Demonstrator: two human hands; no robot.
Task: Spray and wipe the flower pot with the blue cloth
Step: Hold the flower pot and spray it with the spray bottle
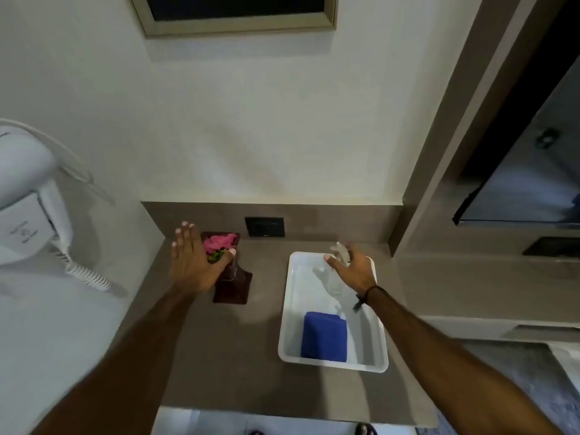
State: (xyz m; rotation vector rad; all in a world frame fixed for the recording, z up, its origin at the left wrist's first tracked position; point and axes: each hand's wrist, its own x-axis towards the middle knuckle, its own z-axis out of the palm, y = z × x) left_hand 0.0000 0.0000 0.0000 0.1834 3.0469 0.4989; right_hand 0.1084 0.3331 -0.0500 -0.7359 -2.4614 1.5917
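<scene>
Barely started: our left hand (191, 262) spreads open against the flower pot (227, 268) on the counter (219, 356). Our right hand (351, 268) grasps the clear spray bottle (329, 277) over the white tray (285, 328); blue cloth (324, 335) lies inside, untouched. Spraying and wiping remain.

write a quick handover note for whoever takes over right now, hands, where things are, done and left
Left hand: open, at the flower pot on the counter, no closed grip on it.
Right hand: over the far end of the white tray, fingers at the clear spray bottle; motion blur hides whether the grip is closed.
Blue cloth: folded in the tray's near end, untouched.
Done: nothing visible.
Left: spray the pot, then wipe it with the cloth.
</scene>
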